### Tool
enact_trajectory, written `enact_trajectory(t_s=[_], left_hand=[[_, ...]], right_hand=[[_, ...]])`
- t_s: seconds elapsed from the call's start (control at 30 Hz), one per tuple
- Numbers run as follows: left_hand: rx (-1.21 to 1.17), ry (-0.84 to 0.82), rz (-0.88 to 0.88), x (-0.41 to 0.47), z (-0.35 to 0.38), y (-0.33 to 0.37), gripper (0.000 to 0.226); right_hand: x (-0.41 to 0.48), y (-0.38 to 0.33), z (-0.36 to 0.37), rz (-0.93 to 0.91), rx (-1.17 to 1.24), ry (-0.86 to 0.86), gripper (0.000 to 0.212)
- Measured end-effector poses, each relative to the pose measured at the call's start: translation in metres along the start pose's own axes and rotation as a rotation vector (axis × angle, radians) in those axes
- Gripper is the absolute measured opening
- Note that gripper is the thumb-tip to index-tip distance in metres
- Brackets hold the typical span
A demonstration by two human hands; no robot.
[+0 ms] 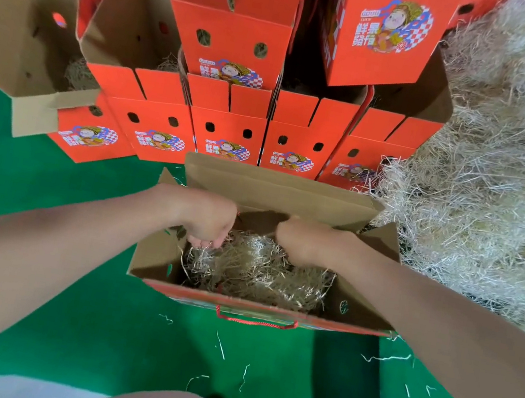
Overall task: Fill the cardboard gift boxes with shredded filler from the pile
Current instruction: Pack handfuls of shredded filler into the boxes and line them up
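Strands of shredded filler [259,271] lie in a loose, pale heap at the bottom of the open box [157,257], which stands on the green surface [48,184] directly in front of the person. The box is plain brown cardboard inside and red outside. Its far flap [276,190] stands up, and a red cord handle [254,321] hangs from its near wall.

Both arms reach down into the box from above. The left hand [210,223] is at the left side, its fingers curled downward and gripping a few strands of the filler. The right hand [302,242] is at the right side with its back towards the camera; its fingers are folded under and closed on a clump, with the fingertips buried among the strands. The two hands are near each other but apart.

The pile [501,176] of the same pale shreds spreads along the right, reaching just beside the box's right flap. Behind the box a row of red boxes [227,130] stands open side by side, each printed with a cartoon figure. More boxes [383,31] are stacked on top of them, and some show filler inside. Loose strands [221,344] are scattered on the green surface near the person.
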State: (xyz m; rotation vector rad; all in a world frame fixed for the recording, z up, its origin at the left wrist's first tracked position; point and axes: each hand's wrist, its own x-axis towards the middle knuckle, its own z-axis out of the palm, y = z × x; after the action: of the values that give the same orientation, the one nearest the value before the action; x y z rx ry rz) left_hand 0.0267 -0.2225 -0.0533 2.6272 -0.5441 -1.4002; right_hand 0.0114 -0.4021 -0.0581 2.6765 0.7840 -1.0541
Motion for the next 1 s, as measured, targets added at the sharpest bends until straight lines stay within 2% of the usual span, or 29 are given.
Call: enact_trajectory(t_s=[0.03, 0.1, 0.2, 0.3, 0.37, 0.47, 0.53, 0.6, 0.63, 0.7, 0.73, 0.8, 0.87, 0.93, 1.0], left_hand=[[0.038, -0.07, -0.01, 0.006, 0.0, 0.004, 0.031], [0.165, -0.174, -0.029, 0.019, 0.004, 0.013, 0.025], [0.489, -0.269, -0.023, 0.038, 0.02, 0.022, 0.02], [0.688, -0.336, -0.068, 0.045, 0.039, 0.015, 0.032], [0.779, -0.397, -0.057, 0.043, 0.046, 0.008, 0.034], [0.787, -0.435, 0.069, 0.045, 0.044, 0.001, 0.036], [0.698, -0.306, 0.111, 0.047, 0.033, 0.003, 0.026], [0.721, -0.177, 0.104, 0.046, 0.022, 0.008, 0.01], [0.773, -0.2, 0.07, 0.044, 0.02, 0.01, 0.016], [0.918, -0.392, -0.001, 0.044, 0.029, 0.011, 0.041], [0.949, -0.458, -0.007, 0.046, 0.037, 0.01, 0.042], [0.915, -0.489, 0.018, 0.052, 0.049, 0.006, 0.032], [0.829, -0.514, 0.088, 0.054, 0.052, 0.01, 0.017], [0.733, -0.376, 0.129, 0.056, 0.045, 0.017, 0.007], [0.647, -0.149, 0.192, 0.058, 0.028, 0.022, 0.012]], right_hand=[[0.006, -0.007, 0.002, -0.054, -0.052, -0.038, 0.021], [0.022, -0.019, 0.007, -0.16, -0.101, -0.099, 0.045], [0.04, -0.028, 0.023, -0.245, -0.099, -0.266, 0.066], [0.043, -0.02, 0.048, -0.265, -0.337, -0.506, 0.055], [0.039, -0.008, 0.055, -0.237, -0.38, -0.611, 0.05], [0.035, 0.005, 0.044, -0.203, -0.201, -0.524, 0.05], [0.036, 0.006, 0.032, -0.187, -0.118, -0.373, 0.053], [0.036, 0.004, 0.021, -0.155, -0.192, -0.316, 0.044], [0.037, 0.002, 0.021, -0.131, -0.187, -0.364, 0.042], [0.039, -0.002, 0.029, -0.167, -0.22, -0.487, 0.048], [0.037, -0.005, 0.033, -0.202, -0.293, -0.527, 0.049], [0.046, -0.01, 0.05, -0.201, -0.415, -0.533, 0.049], [0.058, -0.014, 0.06, -0.199, -0.368, -0.491, 0.039], [0.064, -0.018, 0.057, -0.286, -0.161, -0.307, 0.012], [0.07, -0.015, 0.053, -0.355, 0.022, 0.012, 0.031]])
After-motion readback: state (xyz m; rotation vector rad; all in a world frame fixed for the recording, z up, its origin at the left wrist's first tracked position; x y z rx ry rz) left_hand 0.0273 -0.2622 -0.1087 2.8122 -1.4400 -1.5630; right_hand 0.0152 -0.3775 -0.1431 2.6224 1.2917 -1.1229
